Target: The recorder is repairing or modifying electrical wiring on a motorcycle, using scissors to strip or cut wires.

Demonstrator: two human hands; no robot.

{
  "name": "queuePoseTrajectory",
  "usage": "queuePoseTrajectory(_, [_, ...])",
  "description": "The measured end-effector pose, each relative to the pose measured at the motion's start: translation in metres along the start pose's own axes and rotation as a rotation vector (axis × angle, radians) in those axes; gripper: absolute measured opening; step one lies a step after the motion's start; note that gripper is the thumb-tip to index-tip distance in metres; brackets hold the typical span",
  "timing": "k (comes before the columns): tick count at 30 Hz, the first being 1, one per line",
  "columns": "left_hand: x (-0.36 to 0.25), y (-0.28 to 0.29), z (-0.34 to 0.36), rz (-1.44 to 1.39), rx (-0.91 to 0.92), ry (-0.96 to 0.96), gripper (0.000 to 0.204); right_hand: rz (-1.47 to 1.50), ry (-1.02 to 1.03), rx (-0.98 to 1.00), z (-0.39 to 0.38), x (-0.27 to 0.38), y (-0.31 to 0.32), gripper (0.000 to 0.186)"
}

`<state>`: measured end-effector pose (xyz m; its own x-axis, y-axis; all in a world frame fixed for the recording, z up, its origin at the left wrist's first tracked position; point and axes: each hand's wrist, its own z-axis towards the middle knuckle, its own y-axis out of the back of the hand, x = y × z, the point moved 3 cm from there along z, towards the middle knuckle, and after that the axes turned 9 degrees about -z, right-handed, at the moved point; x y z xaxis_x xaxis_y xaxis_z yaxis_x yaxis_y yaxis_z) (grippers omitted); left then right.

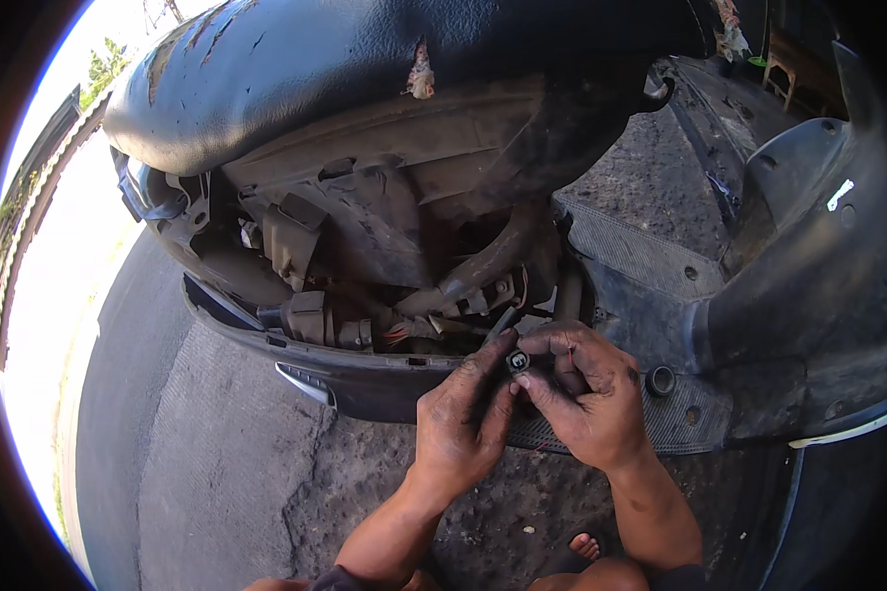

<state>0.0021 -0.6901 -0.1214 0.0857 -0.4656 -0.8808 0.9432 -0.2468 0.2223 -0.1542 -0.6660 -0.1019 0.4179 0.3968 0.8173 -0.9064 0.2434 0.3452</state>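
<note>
Above the scooter's footboard (650, 251), both my hands meet at a small black connector (518, 361), its open end showing a pale inside. My left hand (458, 433) pinches it from the left with blackened thumb and fingers. From the other side, my right hand (591, 409) is closed on it with thumb and forefinger. A short piece of thin red wire (571, 353) shows by the right fingers. A grey cable (501, 323) rises behind the left fingertips toward the scooter's uncovered side. Where it joins the connector is hidden by my fingers.
The scooter's torn black seat (335, 74) spans the top. Beneath it lie a thick hose (493, 258), exposed wires (409, 330) and a dark side panel (375, 384). A black round cap (660, 381) rests on the footboard. Rough paving (237, 463) stretches below.
</note>
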Motion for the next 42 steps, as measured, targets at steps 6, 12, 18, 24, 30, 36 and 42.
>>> queuePoseTrajectory(6, [0.0, -0.003, 0.002, 0.029, -0.021, -0.067, 0.041, 0.133, -0.081, 0.012, -0.004, -0.004, 0.0, 0.024])
queuePoseTrajectory(12, [0.001, -0.01, 0.0, -0.155, -0.061, 0.013, 0.036, 0.018, 0.114, -0.075, -0.005, 0.005, 0.017, 0.029])
queuePoseTrajectory(18, [0.012, -0.01, -0.008, -0.153, -0.089, -0.048, 0.029, -0.157, -0.011, -0.083, -0.029, 0.009, 0.028, 0.026])
queuePoseTrajectory(24, [0.002, -0.004, -0.006, 0.058, -0.004, -0.161, 0.027, -0.087, -0.051, -0.185, -0.035, 0.011, 0.024, 0.018])
queuePoseTrajectory(30, [0.004, -0.008, -0.011, -0.182, -0.086, -0.023, 0.028, 0.314, -0.258, -0.225, -0.037, 0.003, 0.018, 0.015])
queuePoseTrajectory(36, [0.004, -0.005, -0.013, -0.336, -0.129, 0.096, 0.028, 0.359, -0.265, -0.13, -0.039, -0.021, 0.0, 0.01])
queuePoseTrajectory(42, [0.0, -0.005, -0.012, -0.388, -0.153, 0.165, 0.028, 0.338, -0.24, -0.137, -0.044, -0.033, -0.015, 0.012])
